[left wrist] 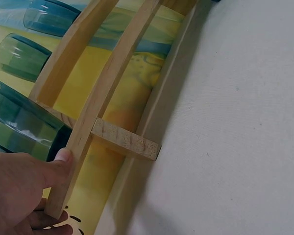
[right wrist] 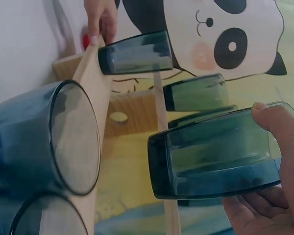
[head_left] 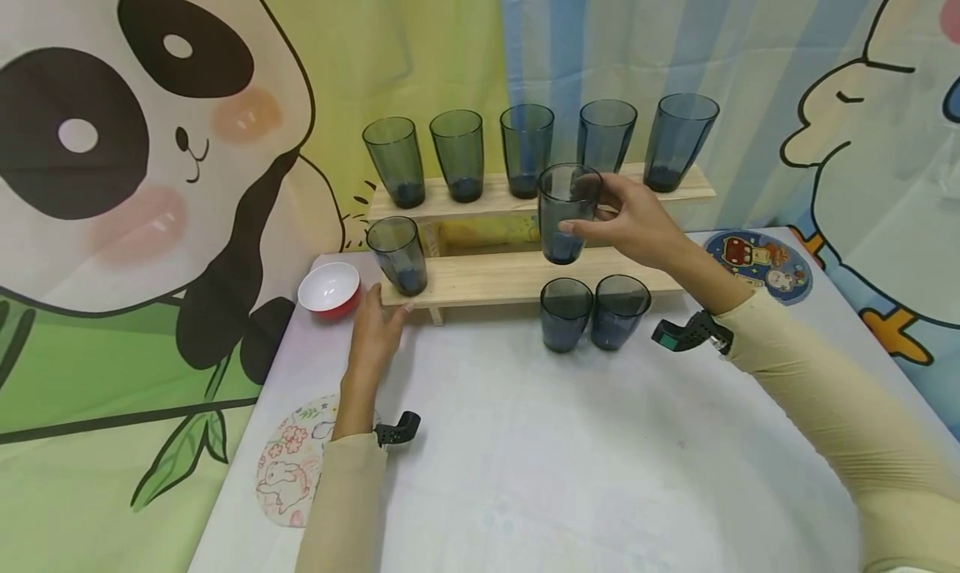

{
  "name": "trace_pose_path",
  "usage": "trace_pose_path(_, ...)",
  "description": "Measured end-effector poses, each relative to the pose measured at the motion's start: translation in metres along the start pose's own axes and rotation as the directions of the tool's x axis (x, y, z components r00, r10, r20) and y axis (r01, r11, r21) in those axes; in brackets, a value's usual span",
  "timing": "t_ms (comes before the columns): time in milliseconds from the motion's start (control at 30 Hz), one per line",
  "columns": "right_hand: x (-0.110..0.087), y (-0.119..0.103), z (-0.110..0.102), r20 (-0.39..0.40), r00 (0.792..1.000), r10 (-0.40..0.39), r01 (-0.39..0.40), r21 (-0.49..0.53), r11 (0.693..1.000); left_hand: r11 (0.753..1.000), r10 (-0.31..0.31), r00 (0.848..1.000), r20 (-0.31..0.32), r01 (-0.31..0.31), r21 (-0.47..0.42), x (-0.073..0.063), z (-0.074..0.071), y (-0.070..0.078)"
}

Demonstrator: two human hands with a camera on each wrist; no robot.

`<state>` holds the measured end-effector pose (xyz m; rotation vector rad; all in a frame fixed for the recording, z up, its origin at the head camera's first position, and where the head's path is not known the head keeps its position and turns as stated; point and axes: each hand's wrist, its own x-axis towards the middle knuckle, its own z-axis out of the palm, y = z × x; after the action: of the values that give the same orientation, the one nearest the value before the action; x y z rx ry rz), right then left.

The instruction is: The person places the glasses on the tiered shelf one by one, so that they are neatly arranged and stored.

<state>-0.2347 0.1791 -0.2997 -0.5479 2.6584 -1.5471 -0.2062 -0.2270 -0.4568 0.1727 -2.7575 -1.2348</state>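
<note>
My right hand [head_left: 641, 223] grips a smoky blue-grey drinking glass [head_left: 558, 223], thumb on one side and fingers on the other. That glass is upright above the lower board of a two-tier wooden shelf [head_left: 487, 280]. At the lower board's left end, my left hand [head_left: 372, 331] pinches the wood; in the left wrist view the thumb [left wrist: 62, 155] lies on its edge with fingers around the end. Right by this hand, a matching glass [head_left: 401, 261] stands on the lower board. Two more, glass [head_left: 566, 316] and glass [head_left: 620, 313], stand side by side in front of the shelf.
Several like glasses [head_left: 459, 152] stand in a row on the upper board [head_left: 442, 206]. A red bowl with white inside [head_left: 330, 290] is left of the shelf. A round blue patterned mat [head_left: 761, 265] lies at right, a pale one [head_left: 288, 473] beneath my left forearm. Printed curtains [head_left: 450, 40] hang behind.
</note>
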Motion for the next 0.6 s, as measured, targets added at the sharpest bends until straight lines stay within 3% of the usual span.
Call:
trace_pose_path(233,0.028,-0.004,0.033,0.082,0.997,0.010,-0.016,0.076,0.997,1.000,-0.003,1.000,0.004,0.003,-0.009,-0.001,0.000,0.000)
trace_pose_path(400,0.044,-0.003,0.056,0.104,0.995,-0.001,-0.007,0.073,0.997,1.000,-0.003,1.000,0.006,0.003,-0.010,-0.001,0.000,0.000)
trace_pose_path(600,0.056,-0.009,0.083,0.120,0.992,0.044,-0.048,0.032,0.998,1.000,-0.003,1.000,0.007,0.003,-0.009,0.000,-0.001,0.000)
